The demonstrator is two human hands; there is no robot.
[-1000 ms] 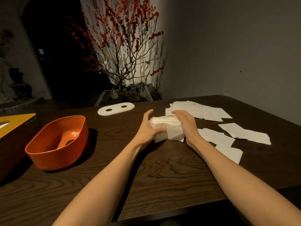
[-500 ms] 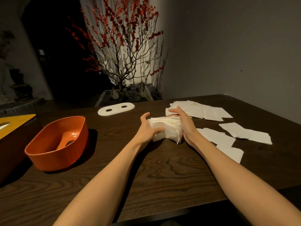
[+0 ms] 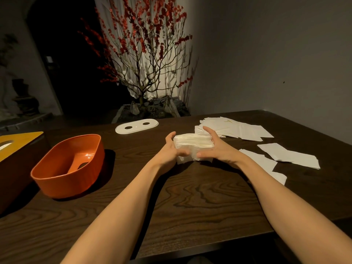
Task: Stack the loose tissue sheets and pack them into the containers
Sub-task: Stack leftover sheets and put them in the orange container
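White tissue stack (image 3: 193, 143) held over the middle of the dark wooden table (image 3: 190, 197), squeezed between both hands. Left hand (image 3: 169, 149) cupped round the stack's left end, thumb lying across the near face, fingers curled behind. Right hand (image 3: 217, 147) wrapped round the right end, thumb pressing the near lower edge, fingers reaching over the top toward the far side. Stack thick, many layers showing along the upper edge, lower sheets sagging slightly below the thumbs; cannot tell whether the bottom touches the table.

Loose tissue sheets (image 3: 238, 128) spread in an overlapping patch toward the far right corner, just behind the right hand. More sheets (image 3: 289, 155) lying flat near the right edge, well apart from the stack. A few further sheets (image 3: 261, 159) just right of the right forearm, partly hidden by it, one poking out nearer the front edge.

Orange tub (image 3: 70, 164) standing open side up toward the left edge, well apart from the hands, a slot visible in its bottom, nothing white seen inside. White oval lid (image 3: 137, 126) with two dark holes lying flat by the far edge, between tub and loose sheets. Yellow-topped box (image 3: 17, 143) at the left edge, cut off by the frame, with a pale opening in its top. Red-blossomed branches (image 3: 148, 50) rising behind the far edge against a lit wall.
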